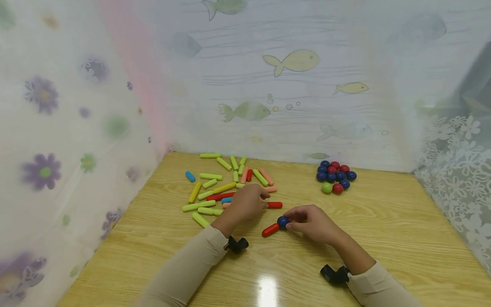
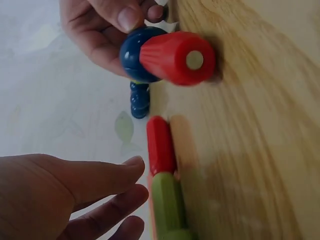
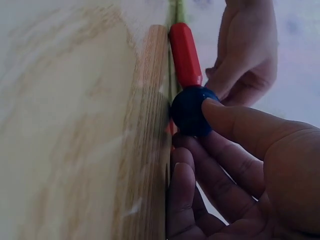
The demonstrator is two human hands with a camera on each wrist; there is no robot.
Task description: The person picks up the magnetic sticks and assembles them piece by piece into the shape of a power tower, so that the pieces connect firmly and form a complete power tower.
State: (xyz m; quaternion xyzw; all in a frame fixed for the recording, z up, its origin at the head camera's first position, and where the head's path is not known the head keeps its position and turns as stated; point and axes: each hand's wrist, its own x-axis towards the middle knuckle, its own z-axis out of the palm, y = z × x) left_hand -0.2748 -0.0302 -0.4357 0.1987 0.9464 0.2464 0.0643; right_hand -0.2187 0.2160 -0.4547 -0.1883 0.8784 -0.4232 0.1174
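text: none legible | labels, brands: none | numbers: none | signs: none

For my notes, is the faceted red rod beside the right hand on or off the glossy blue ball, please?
On: the faceted red rod touches the glossy blue ball, without visible gap.

A screened-off nook, whether in a home or elsewhere cannot be told: a wood-grain table (image 1: 406, 221) fills the lower frame, a fish-printed sheet (image 1: 238, 68) spans the top, flowered sheeting (image 1: 69, 136) covers the left, and white-flowered film (image 1: 456, 170) hangs at right.
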